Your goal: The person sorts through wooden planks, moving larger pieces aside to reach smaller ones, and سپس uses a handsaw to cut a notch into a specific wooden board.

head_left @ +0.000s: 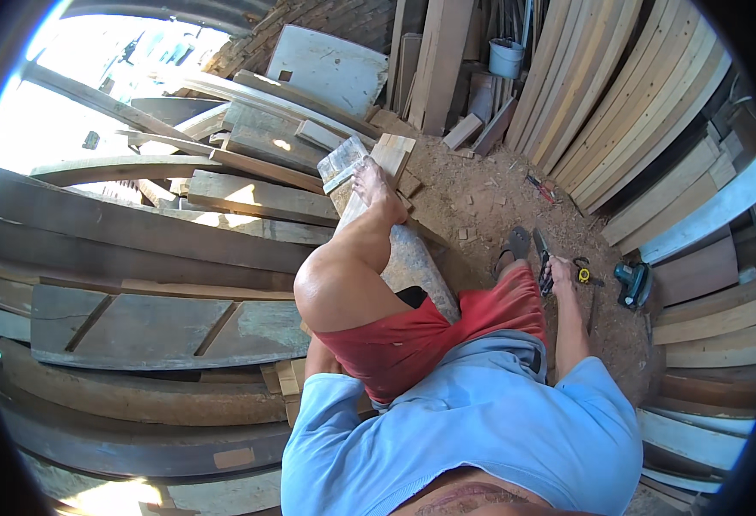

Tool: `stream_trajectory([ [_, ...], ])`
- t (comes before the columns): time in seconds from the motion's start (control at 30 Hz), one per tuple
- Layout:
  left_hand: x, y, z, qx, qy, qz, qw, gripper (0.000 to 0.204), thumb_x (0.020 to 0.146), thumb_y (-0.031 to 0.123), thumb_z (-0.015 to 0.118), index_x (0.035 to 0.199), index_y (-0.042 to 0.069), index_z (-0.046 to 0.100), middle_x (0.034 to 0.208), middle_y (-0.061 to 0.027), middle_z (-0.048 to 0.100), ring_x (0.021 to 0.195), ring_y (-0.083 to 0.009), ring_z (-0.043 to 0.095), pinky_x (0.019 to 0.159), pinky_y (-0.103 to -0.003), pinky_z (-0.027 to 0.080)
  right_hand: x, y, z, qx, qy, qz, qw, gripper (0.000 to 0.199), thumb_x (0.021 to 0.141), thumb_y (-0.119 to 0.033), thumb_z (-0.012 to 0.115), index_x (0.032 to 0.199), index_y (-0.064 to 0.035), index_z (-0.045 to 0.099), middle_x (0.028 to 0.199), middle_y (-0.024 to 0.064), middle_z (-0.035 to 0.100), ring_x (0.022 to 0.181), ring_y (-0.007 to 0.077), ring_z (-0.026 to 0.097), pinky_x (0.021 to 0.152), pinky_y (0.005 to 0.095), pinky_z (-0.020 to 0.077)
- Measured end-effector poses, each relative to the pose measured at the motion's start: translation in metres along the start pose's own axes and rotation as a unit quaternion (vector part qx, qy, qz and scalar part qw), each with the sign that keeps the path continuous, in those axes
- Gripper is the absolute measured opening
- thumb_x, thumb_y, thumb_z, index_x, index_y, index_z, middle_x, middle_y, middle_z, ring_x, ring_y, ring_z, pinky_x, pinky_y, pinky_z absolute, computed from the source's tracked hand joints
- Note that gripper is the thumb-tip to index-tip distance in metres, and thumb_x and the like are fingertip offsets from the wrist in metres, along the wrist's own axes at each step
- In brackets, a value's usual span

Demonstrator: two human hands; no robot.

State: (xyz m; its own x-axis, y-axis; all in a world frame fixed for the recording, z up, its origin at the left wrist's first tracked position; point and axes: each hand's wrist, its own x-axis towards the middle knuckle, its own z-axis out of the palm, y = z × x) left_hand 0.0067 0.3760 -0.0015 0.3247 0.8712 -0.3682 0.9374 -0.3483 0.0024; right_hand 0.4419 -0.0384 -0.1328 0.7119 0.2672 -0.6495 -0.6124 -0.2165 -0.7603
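Note:
My right hand (558, 273) is low beside my right leg, its fingers closed around a dark, narrow hand tool (541, 244) whose exact kind I cannot make out. The tool points away from me, next to my sandalled right foot (514, 245). A yellow and black tape measure (583, 275) lies on the ground just right of that hand. My left arm (319, 354) goes down behind my raised left knee, and the left hand is hidden. My bare left foot (373, 185) presses on a wooden piece (392, 153) lying across the worn bench plank (418, 262).
Stacked boards (163, 331) fill the left side. Long planks (627, 95) lean at the right. A dark green power tool (632, 284) and a red-handled tool (547, 189) lie on the sawdust-covered ground (459, 193). A white bucket (506, 58) stands at the back.

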Motion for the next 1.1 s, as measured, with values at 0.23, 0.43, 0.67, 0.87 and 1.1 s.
stream_trajectory([
  [0.23, -0.010, -0.026, -0.002, 0.005, -0.024, 0.032, 0.999, 0.074, 0.087, 0.036, 0.070, 0.149, 0.005, 0.043, 0.146, -0.0210, 0.052, 0.132, -0.0335, 0.053, 0.110, -0.039, 0.043, -0.011, -0.022, 0.018, 0.027, -0.013, -0.044, 0.999, 0.027, 0.098, -0.022, 0.055, 0.076, -0.0077, 0.059, 0.061, 0.0046, 0.057, 0.049, 0.0188, 0.055, 0.051, 0.0345, 0.0493],
  [0.43, 0.055, -0.032, -0.127, 0.034, -0.069, 0.219, 0.973, 0.077, 0.086, 0.037, 0.071, 0.150, 0.004, 0.043, 0.148, -0.0214, 0.051, 0.133, -0.0335, 0.053, 0.112, -0.038, 0.042, 0.003, -0.103, 0.046, 0.387, -0.086, -0.015, 0.918, 0.023, 0.105, -0.023, 0.053, 0.097, -0.0027, 0.062, 0.089, 0.0084, 0.067, 0.078, 0.0205, 0.065, 0.077, 0.0384, 0.0559],
  [0.67, 0.116, 0.102, -0.284, 0.122, -0.027, 0.337, 0.933, 0.074, 0.085, 0.038, 0.072, 0.149, 0.010, 0.045, 0.148, -0.0197, 0.051, 0.137, -0.0374, 0.047, 0.116, -0.045, 0.037, -0.078, -0.194, 0.142, 0.095, -0.155, -0.387, 0.904, 0.024, 0.101, -0.011, 0.052, 0.121, -0.0009, 0.061, 0.091, 0.0032, 0.065, 0.080, 0.0132, 0.064, 0.076, 0.0288, 0.0541],
  [0.87, 0.158, 0.223, -0.221, 0.103, 0.035, 0.360, 0.926, 0.076, 0.082, 0.038, 0.074, 0.147, 0.009, 0.048, 0.145, -0.0200, 0.054, 0.134, -0.0368, 0.051, 0.110, -0.045, 0.043, -0.111, -0.192, 0.167, -0.104, -0.137, -0.310, 0.935, 0.034, 0.096, -0.015, 0.057, 0.125, 0.0023, 0.061, 0.079, 0.0061, 0.065, 0.072, 0.0132, 0.062, 0.069, 0.0299, 0.0512],
  [1.1, 0.206, 0.249, -0.110, 0.151, 0.024, 0.321, 0.935, 0.088, 0.081, 0.035, 0.077, 0.149, -0.004, 0.036, 0.140, -0.0317, 0.051, 0.128, -0.0453, 0.053, 0.106, -0.054, 0.045, -0.095, -0.184, 0.184, -0.211, -0.135, -0.323, 0.912, 0.043, 0.097, -0.021, 0.064, 0.132, 0.0025, 0.059, 0.092, 0.0155, 0.070, 0.086, 0.0246, 0.067, 0.080, 0.0354, 0.0518],
])
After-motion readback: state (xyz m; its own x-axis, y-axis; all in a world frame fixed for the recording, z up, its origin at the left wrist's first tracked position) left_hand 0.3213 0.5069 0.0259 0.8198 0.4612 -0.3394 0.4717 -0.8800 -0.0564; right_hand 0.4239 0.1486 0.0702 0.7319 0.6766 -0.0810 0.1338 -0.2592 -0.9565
